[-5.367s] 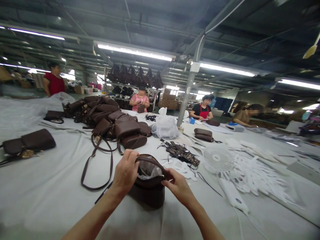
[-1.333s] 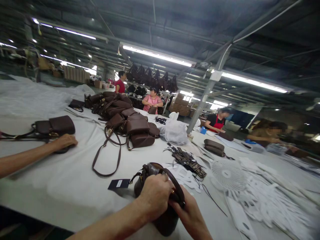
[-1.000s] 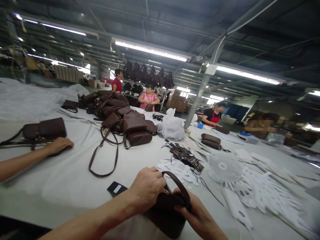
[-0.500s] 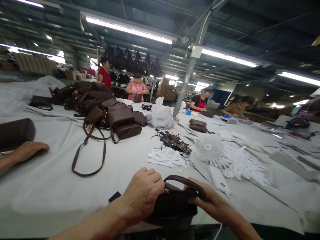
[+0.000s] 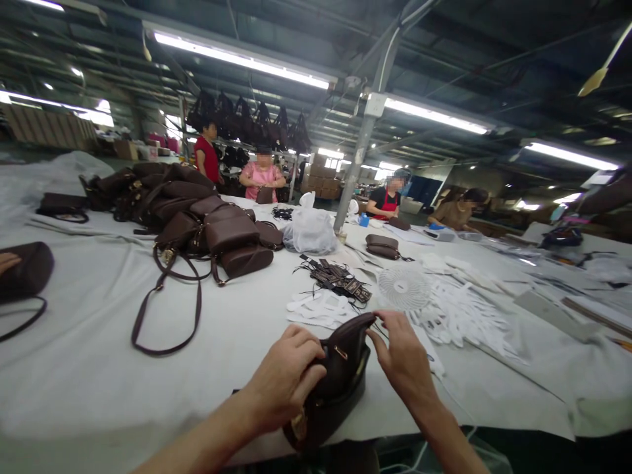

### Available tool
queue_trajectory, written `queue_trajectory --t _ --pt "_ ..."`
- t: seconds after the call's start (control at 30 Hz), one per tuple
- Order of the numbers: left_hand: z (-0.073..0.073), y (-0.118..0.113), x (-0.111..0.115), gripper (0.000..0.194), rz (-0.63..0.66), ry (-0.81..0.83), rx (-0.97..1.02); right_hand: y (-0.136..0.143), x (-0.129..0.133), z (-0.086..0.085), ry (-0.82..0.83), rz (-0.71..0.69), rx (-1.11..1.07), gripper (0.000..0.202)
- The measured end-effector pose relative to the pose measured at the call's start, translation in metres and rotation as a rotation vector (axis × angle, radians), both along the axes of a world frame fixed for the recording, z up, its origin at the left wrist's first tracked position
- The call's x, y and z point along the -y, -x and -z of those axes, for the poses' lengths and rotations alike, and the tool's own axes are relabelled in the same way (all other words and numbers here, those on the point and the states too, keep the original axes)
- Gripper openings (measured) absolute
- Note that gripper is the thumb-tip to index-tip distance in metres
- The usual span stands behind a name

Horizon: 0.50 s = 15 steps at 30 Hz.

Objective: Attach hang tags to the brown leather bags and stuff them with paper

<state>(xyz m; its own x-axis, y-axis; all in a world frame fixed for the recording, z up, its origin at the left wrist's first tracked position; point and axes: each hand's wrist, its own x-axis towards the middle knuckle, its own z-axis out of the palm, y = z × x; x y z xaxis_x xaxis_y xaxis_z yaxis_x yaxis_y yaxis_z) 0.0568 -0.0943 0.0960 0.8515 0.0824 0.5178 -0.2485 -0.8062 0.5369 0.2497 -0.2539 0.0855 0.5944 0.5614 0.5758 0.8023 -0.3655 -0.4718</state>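
Observation:
A dark brown leather bag (image 5: pixel 336 401) stands tilted at the table's front edge, a small gold zip pull showing on its raised flap. My left hand (image 5: pixel 289 375) grips the bag's left upper side, fingers curled over it. With thumb and fingertips my right hand (image 5: pixel 402 352) pinches the flap's upper right corner. Beyond the hands lie white paper pieces (image 5: pixel 320 308) and a heap of black tags with cords (image 5: pixel 340 278). To the right of these is a white handheld fan (image 5: pixel 403 288), its handle partly behind my right hand.
A pile of brown bags (image 5: pixel 187 210) with a looped strap fills the left back of the table. At the left edge another person's hand (image 5: pixel 7 262) rests on a brown bag. White strips (image 5: pixel 464 316) lie right of the fan; several people work beyond.
The bag has been turned and its flap raised. My right hand has moved from beside the handle to the flap's corner. The other person's hand at the left has shifted left and up.

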Motion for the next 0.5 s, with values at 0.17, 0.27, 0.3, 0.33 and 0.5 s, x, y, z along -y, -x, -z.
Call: queue_trajectory --t 0.17,0.27,0.3,0.33,0.5 --pt "0.005 0.017 -0.016 0.019 0.341 0.093 0.017 0.053 0.001 -0.002 -0.061 -0.088 -0.521 0.038" --pt "0.013 0.018 -0.018 0.016 0.365 0.041 0.026 0.071 0.001 -0.01 -0.119 -0.1 -0.625 0.044" --pt "0.016 0.017 -0.018 0.015 0.357 0.025 0.04 0.076 0.001 -0.013 -0.095 -0.099 -0.598 0.044" --pt "0.019 0.016 -0.016 0.015 0.346 0.012 0.061 0.081 0.0 -0.016 -0.064 -0.096 -0.551 0.043" --pt "0.034 0.008 -0.004 0.012 0.274 -0.009 0.161 0.103 -0.011 -0.014 -0.178 -0.053 -0.512 0.033"
